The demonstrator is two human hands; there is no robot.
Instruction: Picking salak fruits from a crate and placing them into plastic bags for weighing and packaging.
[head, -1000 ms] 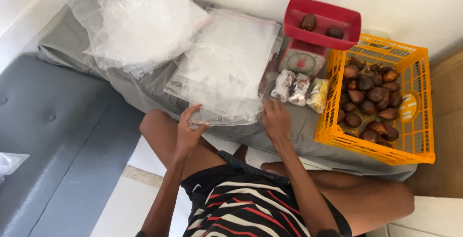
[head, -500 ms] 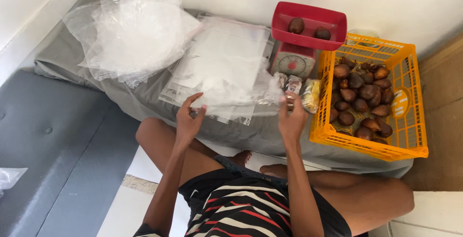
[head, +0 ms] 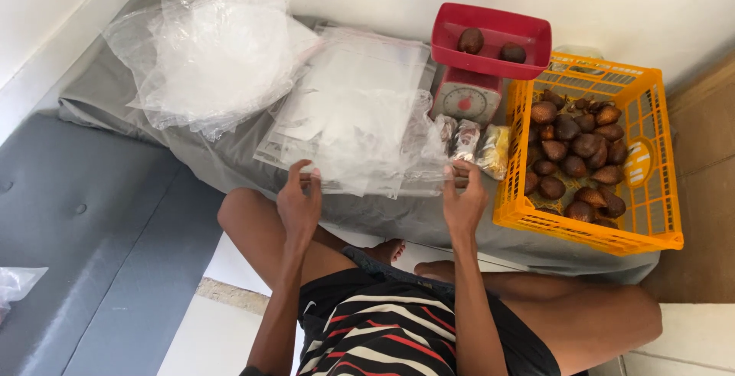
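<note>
My left hand (head: 300, 201) and my right hand (head: 464, 201) each pinch one side of a clear plastic bag (head: 375, 150), held stretched between them above a stack of flat clear bags (head: 360, 77). The bag looks empty. To the right stands an orange plastic crate (head: 651, 192) holding several brown scaly fruits (head: 576, 163). A red kitchen scale (head: 468, 97) sits behind, and its red tray (head: 490, 58) holds two of the fruits. Three small filled packets (head: 468, 138) lie between the scale and my right hand.
A crumpled heap of clear plastic (head: 210, 54) lies at the back left on a grey cloth (head: 115, 104). A grey padded mat (head: 84, 223) is on the left, with another bit of plastic (head: 15, 284) at its edge. My bent legs rest below on white floor.
Both hands lifted one clear bag off the stack and pulled it open between them; my right hand moved right, towards the packets. The view shifted slightly.
</note>
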